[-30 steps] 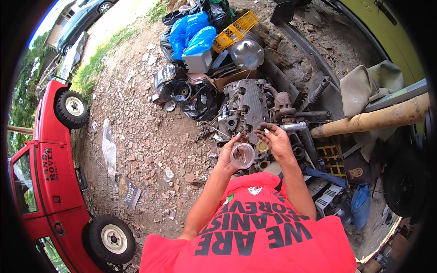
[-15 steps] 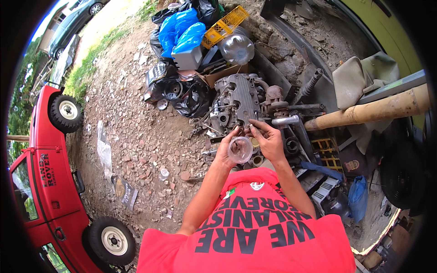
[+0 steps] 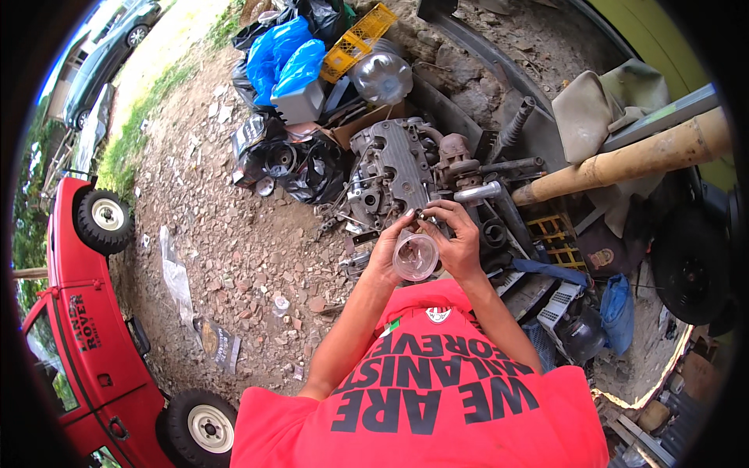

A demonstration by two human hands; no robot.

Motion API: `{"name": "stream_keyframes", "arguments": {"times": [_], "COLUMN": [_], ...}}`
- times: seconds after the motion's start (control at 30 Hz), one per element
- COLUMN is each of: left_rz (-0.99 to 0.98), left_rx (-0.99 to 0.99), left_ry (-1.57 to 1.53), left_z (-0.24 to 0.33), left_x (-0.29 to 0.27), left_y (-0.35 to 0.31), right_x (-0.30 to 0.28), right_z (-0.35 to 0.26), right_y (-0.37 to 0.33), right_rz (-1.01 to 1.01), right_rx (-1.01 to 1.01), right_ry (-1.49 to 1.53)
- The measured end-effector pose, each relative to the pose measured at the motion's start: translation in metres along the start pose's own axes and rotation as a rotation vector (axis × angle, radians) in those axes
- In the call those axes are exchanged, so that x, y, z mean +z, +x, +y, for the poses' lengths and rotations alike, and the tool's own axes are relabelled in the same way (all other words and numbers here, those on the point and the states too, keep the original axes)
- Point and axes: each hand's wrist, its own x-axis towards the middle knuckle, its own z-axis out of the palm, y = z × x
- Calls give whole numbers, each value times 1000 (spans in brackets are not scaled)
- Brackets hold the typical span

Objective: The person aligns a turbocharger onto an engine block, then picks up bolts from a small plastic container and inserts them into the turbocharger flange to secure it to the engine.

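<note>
My left hand (image 3: 385,256) is closed around a small clear plastic cup (image 3: 415,258), whose round mouth faces up at me. Some reddish-brown residue seems to show through the cup's wall. Just past the rim, my right hand (image 3: 460,243) is closed in a pinch, with its fingertips touching or nearly touching the left ones. A small dark piece shows between the fingertips, too small to name. Directly beyond both hands lies a dirty grey engine (image 3: 402,168) with a ribbed cover; my hands hide its near end.
A bamboo pole (image 3: 624,168) juts in from the right, beside a rusty turbocharger (image 3: 456,156). Black bags (image 3: 316,171), blue bags (image 3: 281,58), a yellow crate (image 3: 359,43) and a large plastic bottle (image 3: 381,76) are heaped beyond the engine. A red off-road vehicle (image 3: 101,312) stands left on rubble ground.
The surroundings have shifted left in the picture as the view turned slightly. My right fingers have drawn in closer to the left fingertips; the cup stays in my left hand.
</note>
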Motion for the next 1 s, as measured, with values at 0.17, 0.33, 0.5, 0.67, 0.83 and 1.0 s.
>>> {"name": "stream_keyframes", "arguments": {"times": [0.17, 0.33, 0.5, 0.67, 0.83, 1.0], "left_rz": [-1, 8, 54, 90, -5, -16], "left_rx": [149, 269, 315, 369, 397, 339], "left_ry": [89, 202, 208, 268, 334, 251], "left_z": [5, 12, 11, 8, 7, 8], "left_x": [-4, -14, -20, -16, -14, -11], "left_y": [-6, -9, -6, -7, -15, -16], "right_x": [6, 19, 28, 31, 30, 30], "right_z": [-8, 0, 5, 25, 37, 46], "right_y": [3, 4, 2, -6, -10, -13], "right_rz": [-54, -57, -86, -140, -75, -80], "right_rx": [65, 30, 185, 389, 624, 731], "right_ry": [34, 34, 139, 376, 894, 1192]}}
